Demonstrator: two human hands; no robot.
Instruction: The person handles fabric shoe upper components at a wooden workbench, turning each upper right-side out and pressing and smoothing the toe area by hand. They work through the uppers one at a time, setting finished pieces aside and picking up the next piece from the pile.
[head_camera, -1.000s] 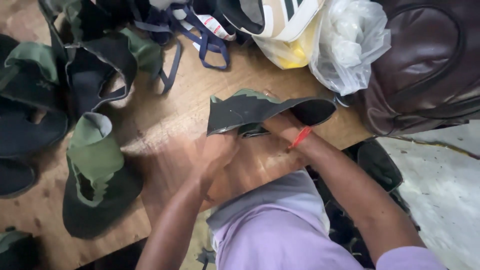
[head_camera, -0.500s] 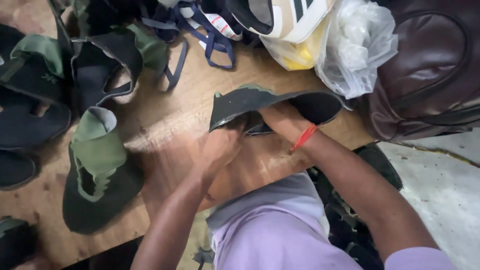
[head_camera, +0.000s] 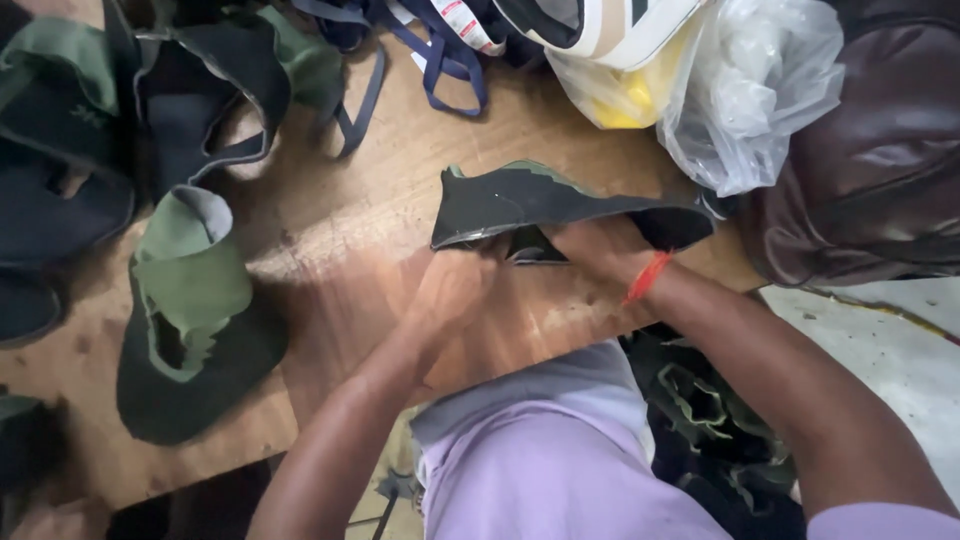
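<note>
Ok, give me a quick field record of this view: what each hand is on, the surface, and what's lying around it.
left hand: on the near edge of the dark shoe upper
right hand: under that upper, holding it
wrist: red band
surface: wooden table
left of hands: green shoe upper
far edge: clear plastic bag, brown leather bag, blue straps

Our wooden workbench (head_camera: 400, 190), crowded with shoe parts

On its worn boards we see a green and black shoe upper (head_camera: 190, 320) at the left, dark uppers (head_camera: 190, 100) behind it, blue straps (head_camera: 440, 60), and plastic bags (head_camera: 740, 90) at the far edge.
</note>
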